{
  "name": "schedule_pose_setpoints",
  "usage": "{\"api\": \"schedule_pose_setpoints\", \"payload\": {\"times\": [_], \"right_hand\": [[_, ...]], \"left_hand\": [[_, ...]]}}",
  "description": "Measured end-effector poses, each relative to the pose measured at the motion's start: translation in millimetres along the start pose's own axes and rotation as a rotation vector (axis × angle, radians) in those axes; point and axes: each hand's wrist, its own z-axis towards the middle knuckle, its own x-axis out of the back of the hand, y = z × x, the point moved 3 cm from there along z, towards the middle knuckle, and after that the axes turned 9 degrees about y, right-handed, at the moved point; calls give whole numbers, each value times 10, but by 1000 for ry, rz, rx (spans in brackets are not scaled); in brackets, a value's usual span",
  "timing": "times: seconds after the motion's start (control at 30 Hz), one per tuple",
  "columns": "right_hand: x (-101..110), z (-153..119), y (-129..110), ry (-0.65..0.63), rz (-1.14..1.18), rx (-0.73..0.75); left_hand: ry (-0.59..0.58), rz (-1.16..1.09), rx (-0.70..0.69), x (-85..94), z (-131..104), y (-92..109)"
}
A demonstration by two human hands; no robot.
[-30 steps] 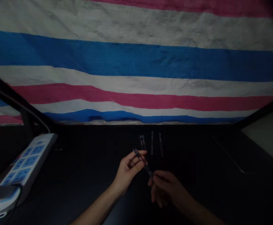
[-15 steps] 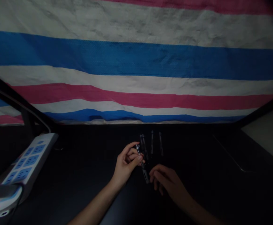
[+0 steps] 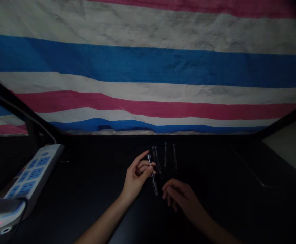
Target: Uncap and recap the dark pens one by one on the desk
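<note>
My left hand (image 3: 137, 174) pinches a clear-barrelled pen (image 3: 154, 186) between thumb and fingers. Its index fingertip rests at the pen's upper end, and the darker end points down toward me. My right hand (image 3: 180, 194) hovers just right of that lower end, apart from it. Its fingers are loosely bent with small gaps, and nothing shows in them. Beyond the hands, several similar pens lie on the dark table: one pen (image 3: 158, 162) is partly behind my left fingers, another pen (image 3: 165, 154) lies farther right, and the rightmost pen (image 3: 174, 156) is beside it.
A white power strip (image 3: 51, 154) with blue sockets lies at the left, with a plugged-in white adapter (image 3: 7, 217) and a dark cable at its near end. A striped tarp (image 3: 148, 66) hangs behind the dark table (image 3: 87, 189). At right is a dark flat panel (image 3: 265, 169).
The pen in my left hand has tilted, its lower end swinging left, away from my right fingertips. The left index finger has straightened slightly upward. My right hand has barely moved.
</note>
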Motion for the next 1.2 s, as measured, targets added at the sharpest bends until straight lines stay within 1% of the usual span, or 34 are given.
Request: {"api": "schedule_pose_setpoints", "payload": {"times": [0.43, 0.67, 0.77, 0.9, 1.07, 1.13, 1.2], "right_hand": [[-2, -4, 33, -1, -7, -8], [-20, -15, 49, 17, 8, -13], [-22, -21, 53, 19, 1, -9], [-23, -30, 54, 16, 0, -2], [-21, -28, 71, 14, -3, 6], [-22, -23, 80, 11, -11, 20], [-25, -20, 89, 13, -20, 25]], "left_hand": [[39, -21, 1, 35, 20, 4], [17, -16, -4, 67, 69, -5], [26, 0, -23, 92, 100, -1], [56, 75, -87, 155, 153, -28], [155, 347, -285, 257, 215, -95], [138, 406, -317, 263, 224, -119], [89, 415, -324, 248, 221, -131]]}}
